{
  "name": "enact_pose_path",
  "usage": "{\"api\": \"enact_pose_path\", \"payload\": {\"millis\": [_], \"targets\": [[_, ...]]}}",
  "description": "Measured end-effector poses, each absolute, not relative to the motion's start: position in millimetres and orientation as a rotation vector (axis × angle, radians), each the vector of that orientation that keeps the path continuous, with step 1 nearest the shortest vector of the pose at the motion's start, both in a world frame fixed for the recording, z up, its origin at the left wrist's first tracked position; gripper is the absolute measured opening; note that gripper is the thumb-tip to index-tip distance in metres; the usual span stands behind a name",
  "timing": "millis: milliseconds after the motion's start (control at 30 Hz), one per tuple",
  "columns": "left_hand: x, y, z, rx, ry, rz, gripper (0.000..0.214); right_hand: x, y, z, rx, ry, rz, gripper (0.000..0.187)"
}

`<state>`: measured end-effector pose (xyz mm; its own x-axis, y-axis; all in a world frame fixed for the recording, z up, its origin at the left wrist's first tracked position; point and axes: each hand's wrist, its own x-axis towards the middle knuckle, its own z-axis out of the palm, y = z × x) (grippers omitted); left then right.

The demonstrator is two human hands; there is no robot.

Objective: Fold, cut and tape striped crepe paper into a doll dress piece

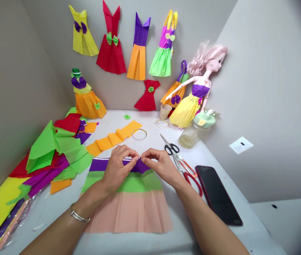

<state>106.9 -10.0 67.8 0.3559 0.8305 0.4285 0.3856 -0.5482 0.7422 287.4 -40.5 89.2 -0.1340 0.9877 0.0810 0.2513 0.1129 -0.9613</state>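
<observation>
A pleated crepe-paper skirt (131, 202) lies on the white table (214, 148) in front of me, with a purple band on top, a green band below it and a wide peach part nearest me. My left hand (118, 166) and my right hand (158, 164) meet at the middle of the purple band (98, 164). Both pinch the purple paper between thumb and fingers, fingertips almost touching. A silver bangle (79, 215) is on my left wrist.
Scissors with black handles (170, 146) and red snips (190, 173) lie right of my hands, then a dark phone (218, 194). Crepe-paper sheets (52, 152) pile up at left. An orange strip (113, 138), tape rings (139, 134), a bottle (193, 134), a doll (195, 92) and paper dresses (110, 42) stand behind.
</observation>
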Motion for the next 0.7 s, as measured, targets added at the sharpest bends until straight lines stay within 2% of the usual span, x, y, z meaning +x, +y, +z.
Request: {"api": "enact_pose_path", "payload": {"millis": [500, 700], "targets": [[105.7, -3.2, 73.6, 1.764, 1.152, 1.069, 0.011, 290.7, -33.6, 81.3, -1.252, -1.327, 1.206, 0.02], [101.5, 4.9, 65.0, 1.652, 1.167, 1.066, 0.017, 298.0, -25.8, 70.7, -1.322, -1.294, 1.032, 0.024]]}}
